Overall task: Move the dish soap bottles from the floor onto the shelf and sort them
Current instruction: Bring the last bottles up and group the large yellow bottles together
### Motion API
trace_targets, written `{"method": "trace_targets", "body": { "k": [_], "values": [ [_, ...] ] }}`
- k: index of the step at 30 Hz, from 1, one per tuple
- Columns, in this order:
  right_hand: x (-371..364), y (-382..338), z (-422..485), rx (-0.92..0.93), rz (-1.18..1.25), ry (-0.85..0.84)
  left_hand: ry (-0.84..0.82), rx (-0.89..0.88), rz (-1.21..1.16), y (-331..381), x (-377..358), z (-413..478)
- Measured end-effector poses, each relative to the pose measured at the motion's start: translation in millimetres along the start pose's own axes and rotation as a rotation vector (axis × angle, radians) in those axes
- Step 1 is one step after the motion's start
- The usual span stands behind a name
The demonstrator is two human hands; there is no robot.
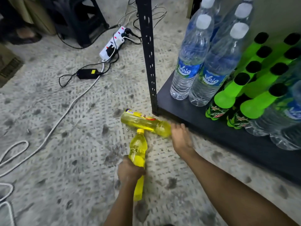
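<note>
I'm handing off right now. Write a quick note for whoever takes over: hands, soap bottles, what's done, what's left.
Left hand: grips the held soap bottle, cap pointing away.
Right hand: open, fingers spread at the neck end of the lying soap bottle. Blur hides whether they touch.
The lying soap bottle is on its side on the carpet, by the shelf corner.
The shelf holds water bottles and green soda bottles; no soap in view there.
Done: nothing shelved. Left: shelve both, then sort.
</note>
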State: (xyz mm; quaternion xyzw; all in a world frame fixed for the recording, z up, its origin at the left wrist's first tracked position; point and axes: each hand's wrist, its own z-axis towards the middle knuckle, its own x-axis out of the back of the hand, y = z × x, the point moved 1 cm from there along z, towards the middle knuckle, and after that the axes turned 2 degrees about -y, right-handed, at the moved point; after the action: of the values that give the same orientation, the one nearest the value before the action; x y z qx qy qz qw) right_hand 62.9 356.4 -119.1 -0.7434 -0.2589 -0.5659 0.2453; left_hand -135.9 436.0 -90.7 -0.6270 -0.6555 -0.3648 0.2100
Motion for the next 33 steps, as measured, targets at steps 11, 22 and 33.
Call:
{"method": "trace_targets", "body": {
  "k": [11,22,33],
  "values": [
    [0.2,125.8,-104.9,-0.132,0.316,-0.368,0.016,-0.068,0.159,-12.2,22.9,21.6],
    [11.9,146.0,-155.8,-0.823,0.729,0.032,0.179,-0.128,0.134,7.6,5.3,28.7],
    [-48.5,116.1,-171.4,-1.695,1.474,0.301,0.145,-0.142,0.231,21.7,10.2,24.8]
  ]
}}
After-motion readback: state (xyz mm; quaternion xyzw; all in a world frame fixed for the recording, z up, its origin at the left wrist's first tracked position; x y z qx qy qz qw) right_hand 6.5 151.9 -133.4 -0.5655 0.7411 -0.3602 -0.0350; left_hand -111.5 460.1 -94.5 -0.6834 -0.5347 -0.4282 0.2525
